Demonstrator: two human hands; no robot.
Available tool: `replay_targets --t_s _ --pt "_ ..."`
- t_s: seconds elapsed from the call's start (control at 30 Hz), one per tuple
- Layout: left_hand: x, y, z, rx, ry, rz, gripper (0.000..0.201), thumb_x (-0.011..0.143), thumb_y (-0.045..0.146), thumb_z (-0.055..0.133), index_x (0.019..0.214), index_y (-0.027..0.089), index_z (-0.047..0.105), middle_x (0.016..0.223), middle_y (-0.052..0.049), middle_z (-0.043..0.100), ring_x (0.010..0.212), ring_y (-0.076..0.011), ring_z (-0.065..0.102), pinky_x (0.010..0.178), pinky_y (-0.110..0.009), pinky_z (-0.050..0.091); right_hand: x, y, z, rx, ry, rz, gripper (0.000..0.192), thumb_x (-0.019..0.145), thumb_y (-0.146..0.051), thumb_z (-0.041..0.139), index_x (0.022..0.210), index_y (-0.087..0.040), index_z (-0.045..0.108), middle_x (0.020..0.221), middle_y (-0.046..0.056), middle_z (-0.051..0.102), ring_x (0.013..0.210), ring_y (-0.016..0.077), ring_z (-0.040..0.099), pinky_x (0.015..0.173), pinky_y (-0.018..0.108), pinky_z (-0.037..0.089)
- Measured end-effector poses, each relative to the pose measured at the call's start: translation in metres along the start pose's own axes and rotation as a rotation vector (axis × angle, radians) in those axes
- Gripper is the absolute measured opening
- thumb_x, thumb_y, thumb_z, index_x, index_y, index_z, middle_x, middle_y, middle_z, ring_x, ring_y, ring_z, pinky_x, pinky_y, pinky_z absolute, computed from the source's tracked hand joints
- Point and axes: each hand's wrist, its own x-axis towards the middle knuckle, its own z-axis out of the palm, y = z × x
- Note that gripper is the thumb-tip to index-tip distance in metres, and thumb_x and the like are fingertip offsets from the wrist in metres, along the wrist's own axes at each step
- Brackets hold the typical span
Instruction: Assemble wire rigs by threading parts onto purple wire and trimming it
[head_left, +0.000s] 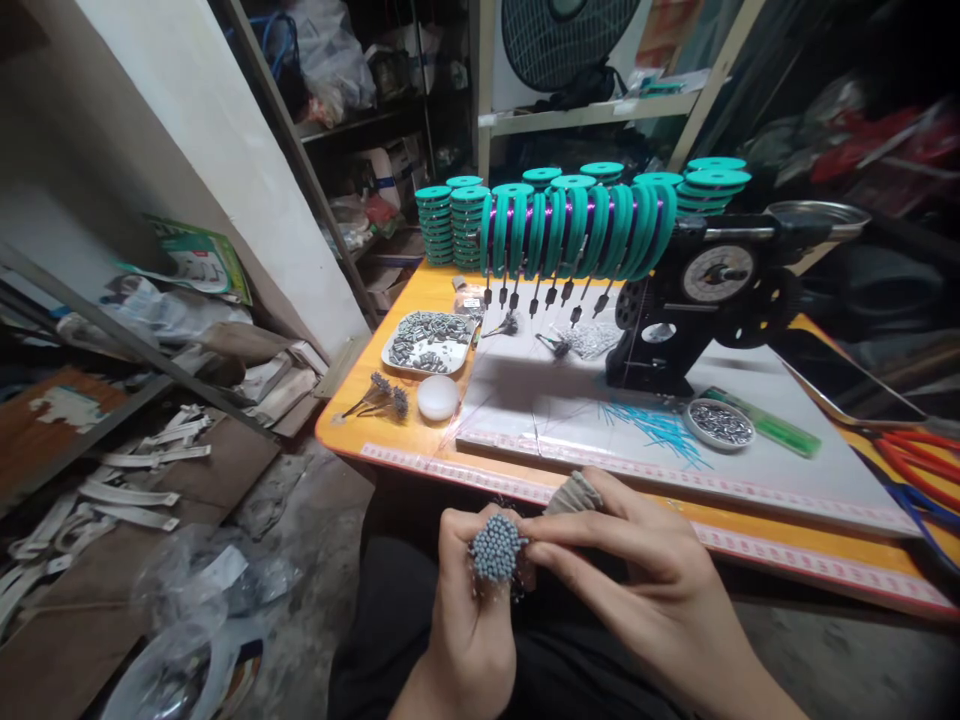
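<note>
My left hand (469, 610) is closed around a tight bundle of small grey lead sinkers (496, 547) with thin lines trailing from it, held over my lap. My right hand (645, 580) pinches the side of that bundle with thumb and forefinger and also holds a small brown cloth piece (574, 494) against its palm. Both hands are in front of the orange table (352, 415), below its near edge.
On the table stand a row of teal spools with purple line (574, 232) on a black winding machine (701, 295), stacks of teal spools (450, 222), a tray of grey sinkers (427, 342), a white round lid (438, 397), a tin (720, 423), and red pliers (911, 455). Clutter covers the floor at left.
</note>
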Motion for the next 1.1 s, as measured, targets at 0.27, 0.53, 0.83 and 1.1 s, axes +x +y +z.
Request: replay_targets --t_s 0.27,0.53,0.83,1.1 --pt "-0.003 -0.004 0.004 -0.121 0.037 -0.142 0.005 0.1 0.022 0.043 0.099 0.024 0.047 0.079 0.002 0.051 0.069 -0.0092 0.048 0.065 -0.021 0.042 0.003 0.003 0.004 0.017 -0.009 -0.021 0.014 0.086 -0.011 0.065 0.092 -0.02 0.074 0.071 0.002 0.06 0.064 0.0109 0.057 0.055 0.023 0.046" --pt "0.03 0.011 -0.008 -0.093 0.461 0.053 0.033 0.102 0.028 0.039 0.07 0.019 0.035 0.061 0.005 0.035 0.058 -0.0088 0.041 0.062 -0.024 0.041 0.003 0.004 -0.003 -0.27 0.038 -0.151 0.014 0.08 -0.004 0.062 0.078 -0.017 0.06 0.069 0.001 0.051 0.064 0.0128 0.05 0.054 0.026 0.038" --pt "0.148 0.028 -0.112 0.849 0.099 0.062 0.012 0.1 0.032 0.035 0.095 0.022 0.04 0.086 -0.001 0.062 0.084 -0.016 0.065 0.082 -0.033 0.051 0.009 0.008 0.001 -0.177 -0.061 -0.162 0.016 0.085 -0.004 0.056 0.091 -0.019 0.061 0.077 0.002 0.055 0.066 0.0108 0.057 0.057 0.022 0.046" --pt "0.263 -0.02 -0.123 1.283 -0.237 -0.286 0.019 0.089 0.032 0.063 0.093 0.013 0.064 0.09 -0.003 0.065 0.083 -0.0162 0.064 0.078 -0.036 0.054 0.014 0.013 0.0 -0.171 -0.009 -0.194 0.017 0.086 -0.005 0.055 0.093 -0.019 0.061 0.074 0.001 0.057 0.063 0.0105 0.059 0.056 0.022 0.048"
